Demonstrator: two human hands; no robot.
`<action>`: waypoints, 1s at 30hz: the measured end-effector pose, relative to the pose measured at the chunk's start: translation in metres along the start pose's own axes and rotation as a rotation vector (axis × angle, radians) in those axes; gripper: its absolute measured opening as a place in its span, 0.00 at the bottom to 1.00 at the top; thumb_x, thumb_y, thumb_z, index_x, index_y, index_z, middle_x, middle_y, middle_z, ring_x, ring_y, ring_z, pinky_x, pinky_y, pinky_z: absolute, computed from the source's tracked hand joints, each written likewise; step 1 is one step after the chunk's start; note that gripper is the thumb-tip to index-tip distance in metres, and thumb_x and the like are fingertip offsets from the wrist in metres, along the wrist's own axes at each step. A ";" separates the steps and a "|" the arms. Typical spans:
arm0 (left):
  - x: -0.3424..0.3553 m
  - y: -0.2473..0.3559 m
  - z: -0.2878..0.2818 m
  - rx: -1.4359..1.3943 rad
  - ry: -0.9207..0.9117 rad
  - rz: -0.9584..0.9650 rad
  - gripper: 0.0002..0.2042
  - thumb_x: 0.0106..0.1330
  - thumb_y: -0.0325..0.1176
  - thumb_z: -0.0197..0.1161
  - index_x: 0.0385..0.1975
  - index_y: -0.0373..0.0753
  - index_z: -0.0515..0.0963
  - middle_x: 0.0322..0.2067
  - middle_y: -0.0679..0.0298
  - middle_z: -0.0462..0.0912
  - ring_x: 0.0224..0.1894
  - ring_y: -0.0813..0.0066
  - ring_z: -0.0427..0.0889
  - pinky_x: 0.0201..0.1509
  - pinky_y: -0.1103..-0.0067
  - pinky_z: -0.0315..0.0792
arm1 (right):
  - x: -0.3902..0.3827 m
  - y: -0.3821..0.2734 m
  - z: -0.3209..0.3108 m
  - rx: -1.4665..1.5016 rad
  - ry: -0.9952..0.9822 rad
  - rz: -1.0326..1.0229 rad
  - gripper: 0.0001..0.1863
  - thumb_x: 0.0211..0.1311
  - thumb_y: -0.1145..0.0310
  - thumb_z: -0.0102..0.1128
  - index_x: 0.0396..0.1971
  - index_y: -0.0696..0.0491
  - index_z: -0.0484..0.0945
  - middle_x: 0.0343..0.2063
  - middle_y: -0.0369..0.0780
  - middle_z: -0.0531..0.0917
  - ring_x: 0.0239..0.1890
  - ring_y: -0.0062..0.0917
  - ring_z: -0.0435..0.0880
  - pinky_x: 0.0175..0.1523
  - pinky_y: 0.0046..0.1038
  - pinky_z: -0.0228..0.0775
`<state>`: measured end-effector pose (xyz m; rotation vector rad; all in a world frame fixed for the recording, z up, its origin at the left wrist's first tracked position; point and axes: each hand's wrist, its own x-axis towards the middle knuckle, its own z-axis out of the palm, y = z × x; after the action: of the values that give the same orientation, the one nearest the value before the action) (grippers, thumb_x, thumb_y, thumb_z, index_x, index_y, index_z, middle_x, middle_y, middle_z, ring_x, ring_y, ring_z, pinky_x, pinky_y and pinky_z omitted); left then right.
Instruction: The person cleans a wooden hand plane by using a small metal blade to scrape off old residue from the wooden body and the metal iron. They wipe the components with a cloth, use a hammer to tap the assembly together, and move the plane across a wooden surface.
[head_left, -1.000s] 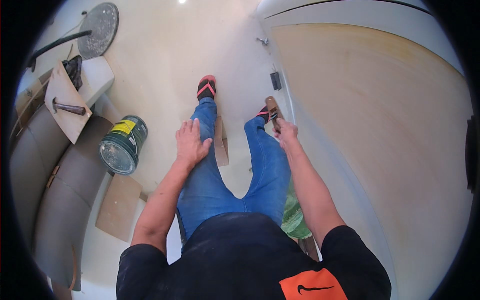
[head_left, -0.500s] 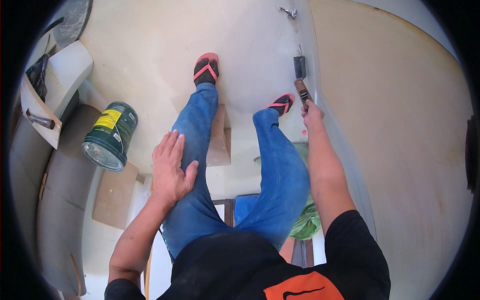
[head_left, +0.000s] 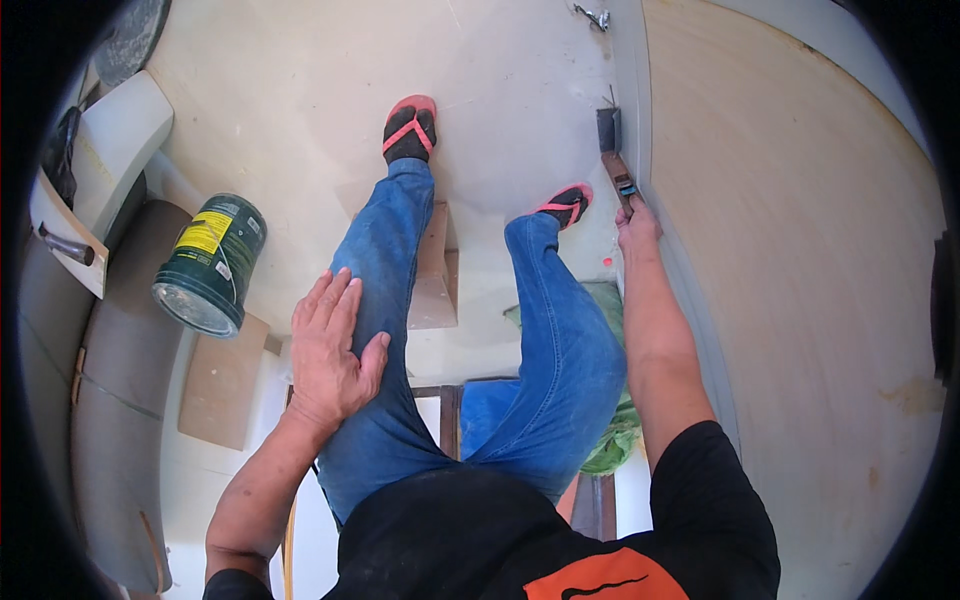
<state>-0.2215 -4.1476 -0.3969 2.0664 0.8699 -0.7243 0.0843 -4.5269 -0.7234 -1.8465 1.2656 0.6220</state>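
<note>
My left hand [head_left: 338,350] lies flat on my left thigh, fingers stretched out, holding nothing. Gripped by its near end in my right hand [head_left: 638,224] is a small brown tool that looks like a wooden hand plane [head_left: 618,172], with a metal piece in its middle. The tool is at the long grey edge [head_left: 665,240] of a large pale wooden panel [head_left: 790,220] on my right. Just beyond the tool's far end is a dark grey block [head_left: 608,130] with a thin wire-like piece sticking up. My fingers partly cover the tool's near end.
A green bucket [head_left: 212,265] with a yellow label is on the left, near a large grey roll [head_left: 125,400] and white curved pieces [head_left: 125,140]. A wooden block [head_left: 432,275] lies between my legs. Green sheeting [head_left: 612,445] is behind my right leg. Small metal hardware [head_left: 592,18] lies far ahead.
My right hand and the hand plane have shifted slightly right and a little nearer, closer to the panel's edge. The view has shifted a little; my left hand stays on my thigh.
</note>
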 end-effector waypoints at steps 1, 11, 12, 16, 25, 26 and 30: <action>0.000 0.000 0.000 -0.002 0.001 -0.002 0.33 0.55 0.33 0.70 0.63 0.28 0.72 0.64 0.43 0.73 0.69 0.40 0.68 0.73 0.56 0.60 | 0.000 -0.001 0.001 -0.003 -0.001 -0.001 0.10 0.62 0.75 0.70 0.37 0.62 0.78 0.25 0.43 0.82 0.19 0.29 0.78 0.22 0.28 0.70; -0.002 0.000 -0.004 0.009 -0.006 -0.025 0.32 0.57 0.33 0.69 0.64 0.29 0.72 0.65 0.44 0.73 0.70 0.42 0.69 0.74 0.57 0.60 | -0.010 -0.004 0.004 -0.084 -0.008 0.010 0.08 0.66 0.76 0.65 0.44 0.58 0.79 0.32 0.41 0.83 0.26 0.27 0.79 0.26 0.27 0.74; -0.002 0.000 -0.003 0.011 -0.004 -0.024 0.32 0.57 0.33 0.69 0.64 0.29 0.72 0.65 0.44 0.73 0.70 0.42 0.69 0.74 0.57 0.60 | -0.009 -0.004 0.003 -0.086 -0.003 0.006 0.09 0.66 0.76 0.65 0.44 0.58 0.79 0.33 0.41 0.83 0.26 0.27 0.80 0.26 0.27 0.74; -0.003 -0.001 0.001 0.007 0.006 -0.015 0.32 0.57 0.33 0.69 0.64 0.30 0.72 0.65 0.44 0.74 0.70 0.41 0.69 0.74 0.57 0.60 | -0.006 -0.003 0.000 -0.082 0.023 0.007 0.10 0.63 0.77 0.69 0.42 0.61 0.79 0.32 0.44 0.84 0.22 0.29 0.79 0.23 0.28 0.71; -0.016 -0.003 0.007 0.002 0.072 0.007 0.32 0.57 0.33 0.70 0.63 0.30 0.72 0.64 0.44 0.74 0.69 0.42 0.70 0.73 0.57 0.61 | -0.027 0.004 -0.003 -0.093 -0.067 -0.029 0.12 0.64 0.74 0.69 0.41 0.63 0.78 0.29 0.45 0.83 0.21 0.29 0.80 0.22 0.29 0.72; -0.016 -0.004 0.009 0.025 0.081 -0.002 0.32 0.58 0.34 0.70 0.63 0.30 0.73 0.64 0.45 0.74 0.69 0.43 0.70 0.73 0.57 0.60 | -0.034 0.004 -0.007 -0.115 -0.048 -0.010 0.12 0.64 0.73 0.69 0.40 0.64 0.78 0.28 0.45 0.82 0.20 0.29 0.80 0.21 0.29 0.72; -0.012 0.002 0.024 0.099 0.099 -0.036 0.31 0.60 0.41 0.69 0.63 0.30 0.73 0.64 0.47 0.75 0.70 0.48 0.69 0.75 0.55 0.56 | -0.081 0.000 -0.048 -0.148 -0.057 0.001 0.13 0.64 0.67 0.70 0.35 0.63 0.79 0.23 0.43 0.81 0.16 0.27 0.79 0.18 0.30 0.70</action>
<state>-0.2321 -4.1722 -0.4006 2.1950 0.9455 -0.7023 0.0516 -4.5234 -0.6350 -1.9340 1.2115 0.7819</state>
